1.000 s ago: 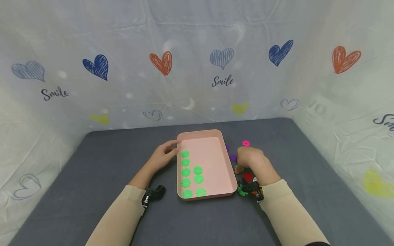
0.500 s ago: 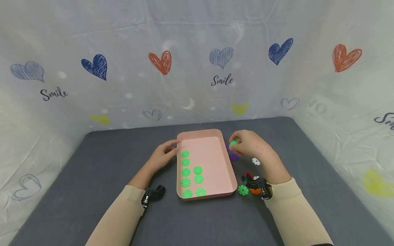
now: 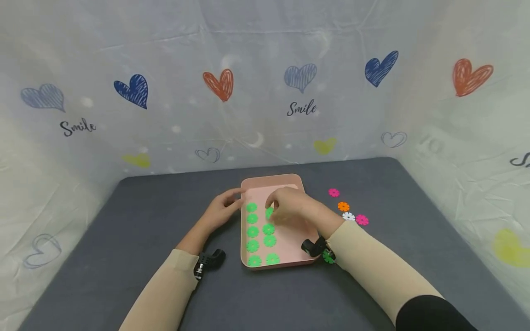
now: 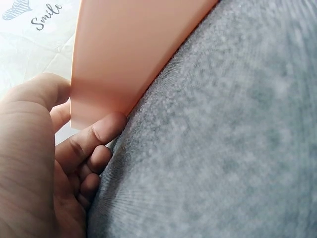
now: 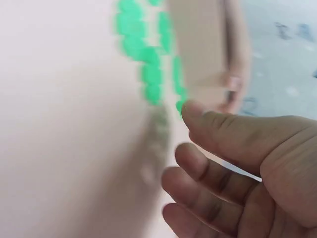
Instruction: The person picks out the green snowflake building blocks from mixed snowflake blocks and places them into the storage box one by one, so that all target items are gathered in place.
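Note:
My left hand [image 3: 221, 209] grips the left side of a pink tray [image 3: 300, 243]. In the left wrist view its fingers lie against the outer wall of the tray [image 4: 133, 54] and reach the rim. Over the inside of the tray is my right hand [image 3: 290, 204], fingertips down by a green flower-shaped disc [image 3: 269, 212] at the top of the second column. In the right wrist view, thumb and fingers [image 5: 190, 158] stand apart with nothing between them. Two columns of green flower-shaped discs [image 3: 252, 231] line the tray's left part.
Right of the tray lie loose flower-shaped discs: pink [image 3: 333, 192], orange [image 3: 343, 206], white [image 3: 348, 216] and another pink one [image 3: 362, 219]. A green disc [image 3: 328, 256] shows partly beneath the right wrist camera [image 3: 314, 247]. A printed curtain [image 3: 256, 115] stands behind the grey table [image 3: 165, 202].
My right hand picked up a green disc right of the tray, carried it left over the rim, and let it go atop the second column. My left hand stayed at the tray.

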`<action>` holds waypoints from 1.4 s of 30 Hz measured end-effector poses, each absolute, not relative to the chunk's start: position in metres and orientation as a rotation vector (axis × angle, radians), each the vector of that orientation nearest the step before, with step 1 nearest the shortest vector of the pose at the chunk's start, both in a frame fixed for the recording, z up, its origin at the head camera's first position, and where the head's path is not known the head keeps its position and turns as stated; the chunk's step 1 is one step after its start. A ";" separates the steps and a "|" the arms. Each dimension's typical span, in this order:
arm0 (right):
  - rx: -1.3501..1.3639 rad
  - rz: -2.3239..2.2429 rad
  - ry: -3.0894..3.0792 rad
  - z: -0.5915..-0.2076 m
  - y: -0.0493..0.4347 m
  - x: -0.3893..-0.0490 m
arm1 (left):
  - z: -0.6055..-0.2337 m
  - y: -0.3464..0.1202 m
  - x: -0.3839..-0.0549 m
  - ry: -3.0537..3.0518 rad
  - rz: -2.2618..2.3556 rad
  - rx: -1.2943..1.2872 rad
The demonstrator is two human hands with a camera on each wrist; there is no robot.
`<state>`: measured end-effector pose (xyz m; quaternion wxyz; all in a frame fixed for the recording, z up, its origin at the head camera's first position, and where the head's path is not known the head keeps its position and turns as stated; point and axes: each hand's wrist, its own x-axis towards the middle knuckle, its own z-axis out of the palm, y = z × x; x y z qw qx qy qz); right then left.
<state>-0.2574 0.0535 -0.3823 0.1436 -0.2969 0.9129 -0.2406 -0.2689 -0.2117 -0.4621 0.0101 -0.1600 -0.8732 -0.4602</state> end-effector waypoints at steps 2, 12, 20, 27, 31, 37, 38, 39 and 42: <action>-0.856 -0.600 2.699 -0.393 0.049 -0.258 | -0.462 -0.208 -0.269 -2.725 -1.446 -0.498; -0.773 -0.645 2.681 -0.398 0.058 -0.253 | -0.461 -0.201 -0.270 -2.728 -1.453 -0.522; -0.703 -0.447 2.777 -0.392 0.053 -0.243 | -0.459 -0.206 -0.270 -2.728 -1.435 -0.508; -0.706 -0.355 2.696 -0.383 0.048 -0.231 | -0.460 -0.208 -0.268 -2.728 -1.432 -0.498; -0.709 -0.431 2.716 -0.359 0.070 -0.228 | -0.462 -0.208 -0.270 -2.712 -1.446 -0.519; -0.688 -0.386 2.717 -0.331 0.130 -0.212 | -0.463 -0.211 -0.270 -2.707 -1.450 -0.528; -0.685 -0.355 2.718 -0.334 0.138 -0.207 | -0.462 -0.212 -0.269 -2.709 -1.448 -0.524; -0.669 -0.325 2.713 -0.339 0.144 -0.202 | -0.462 -0.212 -0.269 -2.711 -1.443 -0.522; -0.609 -0.259 2.712 -0.362 0.154 -0.184 | -0.461 -0.212 -0.269 -2.713 -1.441 -0.529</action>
